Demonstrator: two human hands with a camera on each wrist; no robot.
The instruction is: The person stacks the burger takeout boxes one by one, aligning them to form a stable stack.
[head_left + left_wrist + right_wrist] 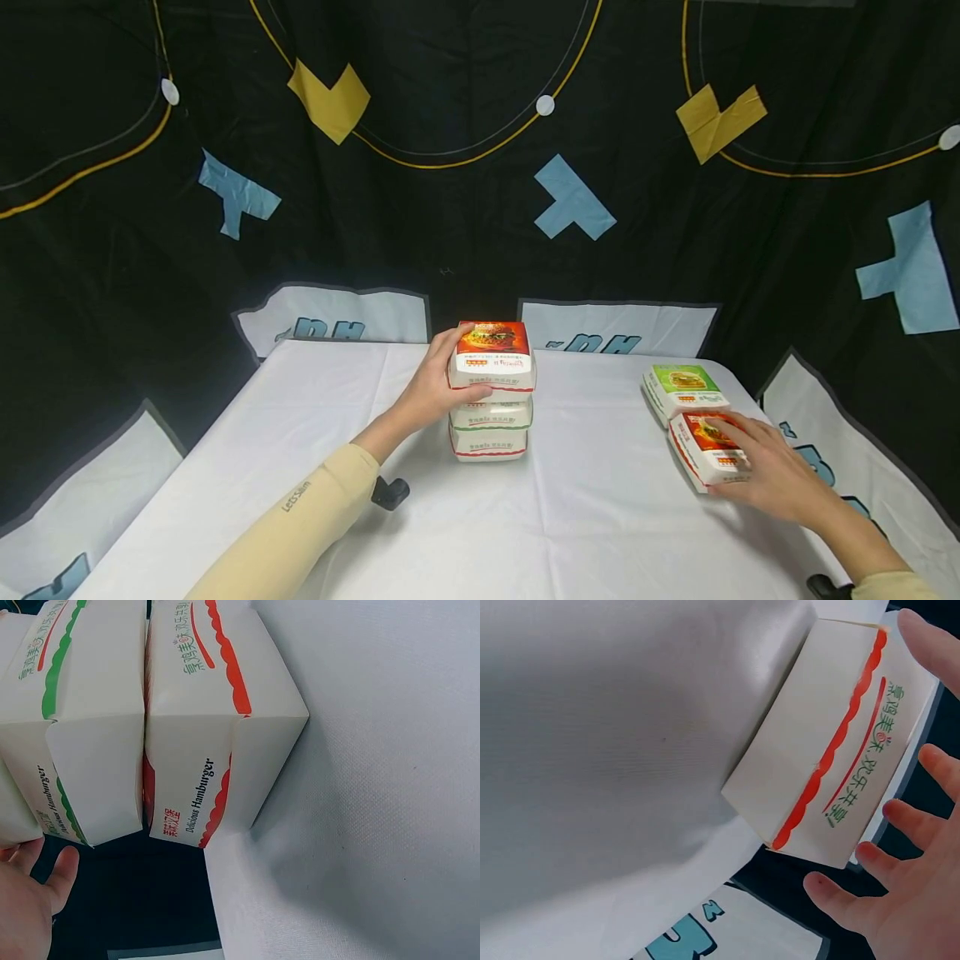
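Three white hamburger boxes stand stacked mid-table. The top hamburger box has a red burger-picture lid, the middle hamburger box a green scalloped line, and the bottom hamburger box a red one. My left hand grips the top box, its thumb along the front lower edge and fingers on the left side. At the right, my right hand is over a red-lidded hamburger box, its fingers spread and fairly straight in the right wrist view. Behind that box lies a green-lidded hamburger box.
A white cloth covers the table. The two boxes at the right lie near its right edge. Beyond the far edge hangs a black curtain with yellow and blue tape shapes. Black wrist straps show beneath the arms.
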